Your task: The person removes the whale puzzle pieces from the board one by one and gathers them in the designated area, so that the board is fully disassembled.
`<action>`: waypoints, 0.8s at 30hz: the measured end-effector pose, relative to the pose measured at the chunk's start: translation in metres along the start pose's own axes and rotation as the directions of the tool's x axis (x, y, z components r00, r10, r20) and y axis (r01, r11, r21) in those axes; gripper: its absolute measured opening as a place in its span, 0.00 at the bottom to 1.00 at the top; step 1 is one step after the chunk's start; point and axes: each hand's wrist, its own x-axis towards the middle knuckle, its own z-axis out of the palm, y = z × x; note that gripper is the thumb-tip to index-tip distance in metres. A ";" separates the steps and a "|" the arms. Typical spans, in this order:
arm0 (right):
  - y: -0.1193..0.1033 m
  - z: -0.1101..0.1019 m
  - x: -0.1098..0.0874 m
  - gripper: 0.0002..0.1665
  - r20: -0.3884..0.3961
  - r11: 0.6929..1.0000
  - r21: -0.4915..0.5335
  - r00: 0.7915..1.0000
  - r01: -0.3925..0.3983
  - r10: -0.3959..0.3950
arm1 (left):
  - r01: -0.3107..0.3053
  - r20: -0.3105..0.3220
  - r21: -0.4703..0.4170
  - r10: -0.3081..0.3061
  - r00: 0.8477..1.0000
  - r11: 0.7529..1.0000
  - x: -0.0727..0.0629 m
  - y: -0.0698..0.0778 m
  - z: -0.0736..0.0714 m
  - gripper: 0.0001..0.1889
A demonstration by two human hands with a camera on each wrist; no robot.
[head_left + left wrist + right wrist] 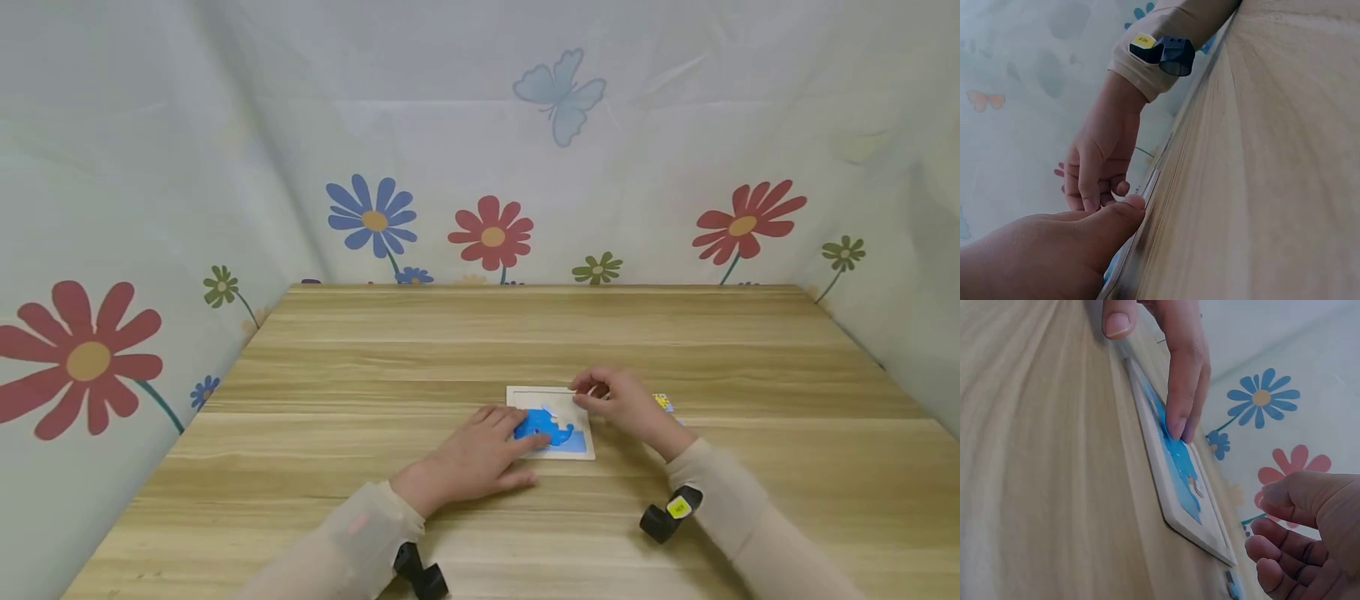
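Observation:
A shallow framed puzzle board (589, 442) lies flat on the wooden table, with a blue animal picture (557, 429) partly filling its pale recess. My left hand (480, 454) rests on the board's left part; its extended fingers touch the blue pieces (1179, 459), and they cover some of the picture. Over the board's far right corner hovers my right hand (618, 404), fingers loosely bent. In the right wrist view a gap shows between thumb and fingers of that right hand (1310, 531), and I see nothing held there.
To the right of the board, partly behind the right hand, lies a loose puzzle piece (662, 402) with yellow on blue. A blue bit (1232, 585) shows beyond the board's corner in the right wrist view. A flower-printed curtain (600, 167) stands behind the table (420, 333).

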 end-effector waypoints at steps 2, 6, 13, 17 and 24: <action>-0.002 0.005 0.002 0.09 0.020 1.000 -0.006 1.000 -0.004 0.004 | 0.002 0.010 -0.008 -0.002 1.000 1.000 -0.001 0.000 0.000 0.28; -0.008 0.013 0.005 0.09 0.038 1.000 -0.027 0.999 -0.005 0.006 | 0.005 0.010 -0.016 -0.004 1.000 1.000 -0.002 0.000 -0.001 0.28; -0.012 0.026 0.008 0.08 0.062 0.999 -0.041 0.998 -0.023 0.025 | 0.000 0.003 -0.033 0.000 1.000 0.999 -0.001 0.001 -0.002 0.28; -0.015 0.031 0.008 0.08 0.046 0.997 -0.068 0.998 -0.044 0.047 | 0.004 0.004 -0.039 -0.004 1.000 0.999 -0.001 0.003 -0.004 0.28; -0.017 0.036 0.009 0.08 0.038 0.992 -0.101 0.996 -0.078 0.082 | 0.017 0.008 -0.048 -0.016 1.000 0.999 -0.002 0.003 -0.002 0.27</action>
